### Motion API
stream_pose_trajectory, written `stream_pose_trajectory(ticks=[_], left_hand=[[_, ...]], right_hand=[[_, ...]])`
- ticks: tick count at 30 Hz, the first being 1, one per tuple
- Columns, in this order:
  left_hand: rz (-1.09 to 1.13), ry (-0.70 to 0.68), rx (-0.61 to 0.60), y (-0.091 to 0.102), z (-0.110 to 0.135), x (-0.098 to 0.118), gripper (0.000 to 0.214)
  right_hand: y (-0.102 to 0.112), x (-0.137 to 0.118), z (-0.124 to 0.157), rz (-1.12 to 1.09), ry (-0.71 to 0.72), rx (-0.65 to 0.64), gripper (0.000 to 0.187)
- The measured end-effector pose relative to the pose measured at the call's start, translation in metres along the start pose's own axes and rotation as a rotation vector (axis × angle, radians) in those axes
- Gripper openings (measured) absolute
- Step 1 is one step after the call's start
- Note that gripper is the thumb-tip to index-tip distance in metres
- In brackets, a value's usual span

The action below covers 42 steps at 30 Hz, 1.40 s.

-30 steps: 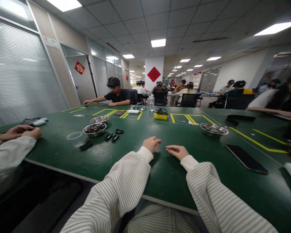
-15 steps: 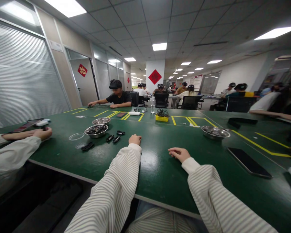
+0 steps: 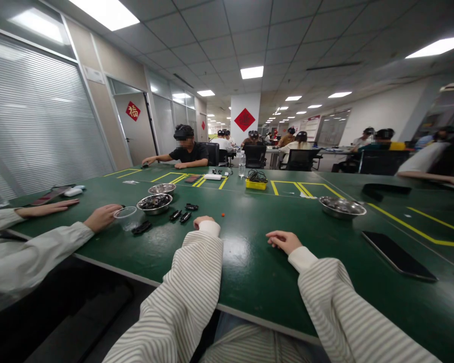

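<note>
Green table (image 3: pixel 249 267) bears left hand (image 3: pixel 203 222), fingers curled together, right hand (image 3: pixel 284 240), fingers loosely apart.

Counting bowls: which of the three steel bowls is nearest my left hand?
The bowl of black parts left of your left hand; the bowl behind it and the far-right bowl sit farther.
</note>
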<state>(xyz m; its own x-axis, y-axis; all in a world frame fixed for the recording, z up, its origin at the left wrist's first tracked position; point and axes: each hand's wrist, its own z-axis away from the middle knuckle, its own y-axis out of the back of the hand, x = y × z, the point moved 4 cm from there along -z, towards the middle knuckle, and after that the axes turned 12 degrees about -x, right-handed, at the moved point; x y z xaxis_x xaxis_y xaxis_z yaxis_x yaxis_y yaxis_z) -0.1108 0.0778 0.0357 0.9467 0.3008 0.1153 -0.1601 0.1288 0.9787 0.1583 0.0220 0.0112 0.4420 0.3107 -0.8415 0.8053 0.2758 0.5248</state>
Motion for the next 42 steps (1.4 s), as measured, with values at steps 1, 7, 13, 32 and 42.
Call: stream_pose_trajectory(ticks=[1, 7, 13, 32, 42], left_hand=[[-0.010, -0.009, 0.037, 0.000, 0.003, 0.003, 0.024], [-0.050, -0.428, 0.240, -0.019, 0.007, 0.050, 0.060], [0.025, -0.422, 0.145, -0.045, -0.010, 0.058, 0.061], [0.155, -1.218, -0.077, -0.053, 0.106, 0.118, 0.074], [-0.180, 0.070, 0.120, -0.008, 0.035, 0.030, 0.038]], right_hand=[[0.000, 0.000, 0.000, 0.002, -0.003, 0.000, 0.025], [0.000, 0.002, 0.000, 0.001, -0.006, 0.001, 0.024], [-0.001, 0.005, -0.001, -0.011, -0.014, -0.007, 0.024], [0.008, 0.010, -0.004, 0.506, 0.015, 0.086, 0.034], [0.004, -0.003, -0.001, 0.687, 0.076, 0.047, 0.018]])
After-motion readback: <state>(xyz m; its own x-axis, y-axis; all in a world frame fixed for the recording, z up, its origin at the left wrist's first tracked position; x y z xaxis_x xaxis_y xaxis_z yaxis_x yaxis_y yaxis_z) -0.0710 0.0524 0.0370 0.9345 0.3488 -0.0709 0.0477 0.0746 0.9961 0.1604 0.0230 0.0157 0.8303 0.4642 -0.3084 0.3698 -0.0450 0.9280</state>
